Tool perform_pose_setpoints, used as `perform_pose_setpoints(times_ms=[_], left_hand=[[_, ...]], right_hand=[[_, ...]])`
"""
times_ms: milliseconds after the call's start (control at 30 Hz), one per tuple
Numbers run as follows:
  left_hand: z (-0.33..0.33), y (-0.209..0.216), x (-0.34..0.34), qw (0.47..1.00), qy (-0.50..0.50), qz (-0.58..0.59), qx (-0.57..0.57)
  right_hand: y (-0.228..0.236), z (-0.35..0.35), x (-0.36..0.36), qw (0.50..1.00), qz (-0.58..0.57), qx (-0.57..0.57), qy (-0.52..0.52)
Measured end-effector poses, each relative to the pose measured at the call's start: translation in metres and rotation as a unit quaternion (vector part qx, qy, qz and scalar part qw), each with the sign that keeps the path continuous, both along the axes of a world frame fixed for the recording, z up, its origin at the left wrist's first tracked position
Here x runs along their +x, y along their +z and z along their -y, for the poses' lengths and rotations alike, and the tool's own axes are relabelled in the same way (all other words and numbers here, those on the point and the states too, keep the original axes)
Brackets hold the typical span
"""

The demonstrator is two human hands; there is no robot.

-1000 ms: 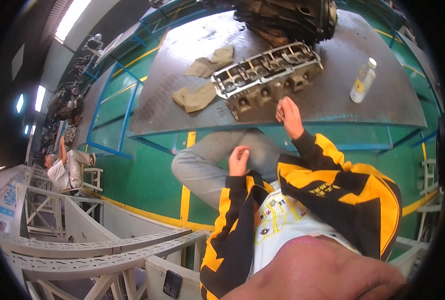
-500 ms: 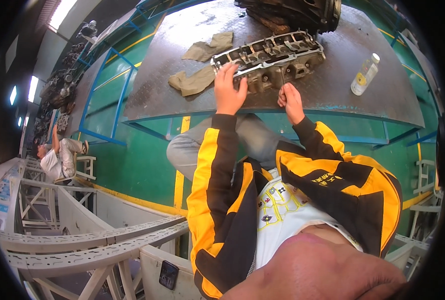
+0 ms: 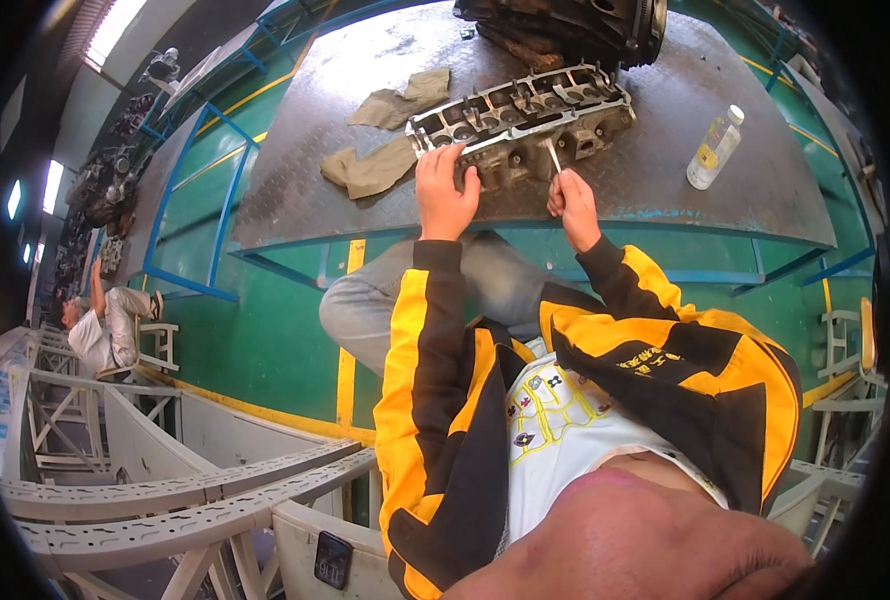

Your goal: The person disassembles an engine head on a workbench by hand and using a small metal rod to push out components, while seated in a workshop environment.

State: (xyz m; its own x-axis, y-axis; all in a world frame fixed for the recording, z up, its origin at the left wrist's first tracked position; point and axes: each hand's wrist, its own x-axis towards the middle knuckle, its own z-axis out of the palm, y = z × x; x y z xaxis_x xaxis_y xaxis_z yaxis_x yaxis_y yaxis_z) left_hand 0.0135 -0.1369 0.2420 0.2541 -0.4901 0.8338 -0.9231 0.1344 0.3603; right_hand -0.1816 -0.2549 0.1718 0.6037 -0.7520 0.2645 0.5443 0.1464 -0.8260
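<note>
A metal engine cylinder head (image 3: pixel 525 125) lies lengthwise on the table, its row of round openings facing up. Against its near left edge rest the fingers of my left hand (image 3: pixel 445 192), stretched out with the thumb apart. My right hand (image 3: pixel 575 207) is closed round a thin, pale, straight stick (image 3: pixel 555 157); what kind of tool it is I cannot make out. The stick's upper end meets the near side of the cylinder head, right of its middle. Two crumpled olive cloths (image 3: pixel 370 168) lie left of the cylinder head.
The metal-topped table (image 3: pixel 295 200) has a blue frame. A large dark engine part (image 3: pixel 575 30) sits behind the cylinder head. A clear bottle with a white cap (image 3: pixel 715 150) stands to the right. Another person (image 3: pixel 105 325) sits far left. A phone-like device (image 3: pixel 333 558) is on a pale panel.
The stick in my right hand now tilts to the left and more of it shows. My left hand stays against the cylinder head. The whole view has shifted slightly.
</note>
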Motion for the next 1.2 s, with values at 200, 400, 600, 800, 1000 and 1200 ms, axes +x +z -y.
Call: perform_pose_setpoints(times_ms=[200,400,600,800,1000,1200], left_hand=[[0.001,0.001,-0.005,1.000,0.007,0.005,0.009],[0.003,0.002,-0.005,1.000,0.006,-0.002,0.019],[-0.008,0.001,-0.001,1.000,0.025,-0.003,0.013],[0.008,0.014,-0.013,1.000,-0.004,-0.007,-0.030],[-0.007,0.009,-0.011,0.998,0.026,-0.027,-0.044],[-0.002,0.004,-0.012,0.998,0.025,-0.027,-0.057]], right_hand=[[0.023,-0.005,-0.002,0.997,-0.015,-0.061,-0.048],[0.026,-0.006,-0.009,1.000,-0.018,-0.001,0.007],[0.048,-0.007,-0.003,0.990,0.011,-0.133,-0.037],[-0.011,0.011,-0.018,0.999,-0.032,0.011,-0.034],[0.024,0.000,-0.014,0.998,-0.027,-0.038,0.038],[0.029,-0.005,-0.013,0.994,0.026,-0.110,-0.016]])
